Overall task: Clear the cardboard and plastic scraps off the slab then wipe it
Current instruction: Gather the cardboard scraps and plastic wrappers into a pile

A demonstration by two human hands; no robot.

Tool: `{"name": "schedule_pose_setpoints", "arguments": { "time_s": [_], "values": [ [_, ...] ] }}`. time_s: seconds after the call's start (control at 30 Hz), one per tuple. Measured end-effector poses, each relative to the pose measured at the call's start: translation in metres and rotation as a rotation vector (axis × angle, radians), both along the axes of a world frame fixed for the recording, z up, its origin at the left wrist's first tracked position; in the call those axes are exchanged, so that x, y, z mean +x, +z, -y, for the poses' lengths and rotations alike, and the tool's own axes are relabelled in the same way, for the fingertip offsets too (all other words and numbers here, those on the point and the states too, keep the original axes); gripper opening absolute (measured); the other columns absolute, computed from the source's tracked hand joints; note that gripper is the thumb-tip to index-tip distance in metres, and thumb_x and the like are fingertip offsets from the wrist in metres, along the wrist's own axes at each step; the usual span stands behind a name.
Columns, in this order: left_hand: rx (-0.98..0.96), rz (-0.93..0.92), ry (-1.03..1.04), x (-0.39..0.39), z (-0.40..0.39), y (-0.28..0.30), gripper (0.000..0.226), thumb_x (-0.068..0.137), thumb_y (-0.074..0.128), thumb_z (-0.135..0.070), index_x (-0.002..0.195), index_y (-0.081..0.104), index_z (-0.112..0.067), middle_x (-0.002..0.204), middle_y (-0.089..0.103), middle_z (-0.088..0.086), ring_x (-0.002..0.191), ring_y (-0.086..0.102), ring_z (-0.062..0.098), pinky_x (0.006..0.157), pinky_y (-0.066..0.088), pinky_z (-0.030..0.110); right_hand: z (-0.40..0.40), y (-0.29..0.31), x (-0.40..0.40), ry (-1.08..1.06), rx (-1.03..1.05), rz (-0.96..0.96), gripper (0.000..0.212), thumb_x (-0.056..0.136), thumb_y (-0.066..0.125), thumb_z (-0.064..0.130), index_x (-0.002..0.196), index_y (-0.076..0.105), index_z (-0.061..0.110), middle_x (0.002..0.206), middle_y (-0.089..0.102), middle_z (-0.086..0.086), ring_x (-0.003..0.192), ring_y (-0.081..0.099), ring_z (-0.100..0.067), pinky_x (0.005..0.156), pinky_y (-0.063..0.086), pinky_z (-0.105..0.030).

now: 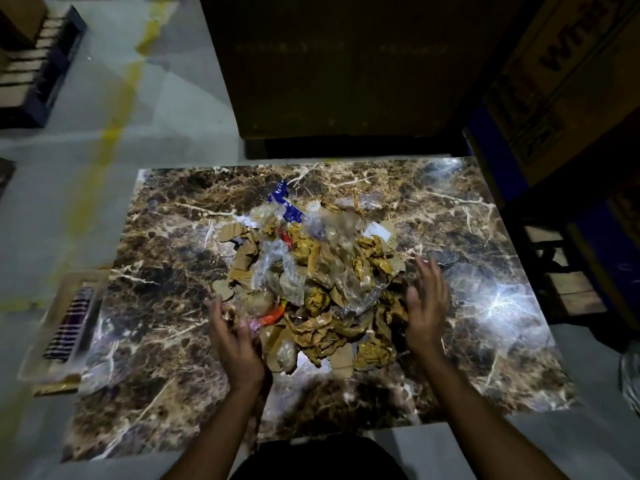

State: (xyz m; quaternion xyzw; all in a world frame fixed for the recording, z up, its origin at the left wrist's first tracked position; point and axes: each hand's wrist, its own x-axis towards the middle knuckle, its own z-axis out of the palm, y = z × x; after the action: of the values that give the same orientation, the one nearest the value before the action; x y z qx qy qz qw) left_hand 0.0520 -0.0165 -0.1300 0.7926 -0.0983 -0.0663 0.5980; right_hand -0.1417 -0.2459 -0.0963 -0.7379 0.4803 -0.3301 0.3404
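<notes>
A heap of torn brown cardboard and clear crumpled plastic scraps (311, 275) lies in the middle of a dark brown marble slab (450, 220). A blue wrapper piece (282, 199) sticks out at the heap's far side, and an orange scrap (273, 317) lies at its near left. My left hand (232, 341) is at the heap's near left edge, fingers extended and touching the scraps. My right hand (427, 306) is at the heap's right edge with straight fingers, palm facing the pile. Both hands are blurred.
A clear plastic tray with a striped cloth (69, 323) lies on the floor by the slab's left edge. A large dark box (346, 64) stands behind the slab. Printed cartons (571, 81) and a wooden pallet (568, 271) flank the right side. Grey floor with a yellow line (114, 116) lies to the left.
</notes>
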Motion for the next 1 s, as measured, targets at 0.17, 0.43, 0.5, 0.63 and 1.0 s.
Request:
{"name": "schedule_pose_setpoints", "arguments": {
  "time_s": [0.17, 0.43, 0.5, 0.63, 1.0],
  "values": [
    [0.134, 0.112, -0.182, -0.012, 0.025, -0.006, 0.066, 0.097, 0.033, -0.065, 0.155, 0.031, -0.034, 0.165, 0.023, -0.006, 0.152, 0.022, 0.022, 0.113, 0.026, 0.068, 0.026, 0.039, 0.060, 0.399, -0.041, -0.254, 0.072, 0.076, 0.016, 0.095, 0.144, 0.008, 0.071, 0.169, -0.005, 0.013, 0.154, 0.005, -0.030, 0.113, 0.004, -0.065],
    [0.130, 0.121, -0.154, -0.015, 0.056, -0.012, 0.053, 0.097, 0.043, -0.051, 0.149, 0.039, -0.043, 0.165, 0.024, -0.006, 0.151, 0.023, 0.020, 0.111, 0.030, 0.067, 0.021, 0.018, 0.074, 0.490, -0.041, -0.389, 0.068, 0.080, 0.047, 0.080, 0.140, 0.015, 0.075, 0.165, 0.009, 0.011, 0.149, 0.021, -0.026, 0.113, 0.028, -0.069],
    [0.114, 0.128, -0.162, -0.010, 0.066, -0.012, 0.051, 0.098, 0.044, -0.050, 0.148, 0.038, -0.047, 0.165, 0.023, -0.009, 0.151, 0.022, 0.020, 0.111, 0.031, 0.066, 0.027, 0.016, 0.081, 0.475, -0.080, -0.346, 0.067, 0.082, 0.051, 0.075, 0.141, 0.019, 0.073, 0.164, 0.011, 0.011, 0.148, 0.024, -0.026, 0.112, 0.030, -0.068],
    [0.113, 0.145, -0.144, 0.004, 0.084, -0.017, 0.049, 0.098, 0.041, -0.055, 0.147, 0.038, -0.049, 0.165, 0.022, -0.011, 0.151, 0.021, 0.018, 0.111, 0.032, 0.066, 0.047, 0.014, 0.091, 0.478, -0.080, -0.332, 0.065, 0.083, 0.048, 0.076, 0.143, 0.027, 0.068, 0.165, 0.014, 0.006, 0.148, 0.023, -0.027, 0.113, 0.028, -0.067],
    [0.183, 0.155, -0.037, -0.008, 0.046, 0.000, 0.054, 0.101, 0.039, -0.042, 0.152, 0.039, -0.023, 0.158, 0.038, 0.000, 0.146, 0.031, 0.026, 0.113, 0.024, 0.063, 0.017, 0.016, 0.012, 0.185, -0.163, -0.193, 0.065, 0.095, 0.029, 0.066, 0.155, 0.025, 0.042, 0.168, 0.015, 0.004, 0.154, 0.014, -0.025, 0.118, 0.015, -0.066]
  ]
}}
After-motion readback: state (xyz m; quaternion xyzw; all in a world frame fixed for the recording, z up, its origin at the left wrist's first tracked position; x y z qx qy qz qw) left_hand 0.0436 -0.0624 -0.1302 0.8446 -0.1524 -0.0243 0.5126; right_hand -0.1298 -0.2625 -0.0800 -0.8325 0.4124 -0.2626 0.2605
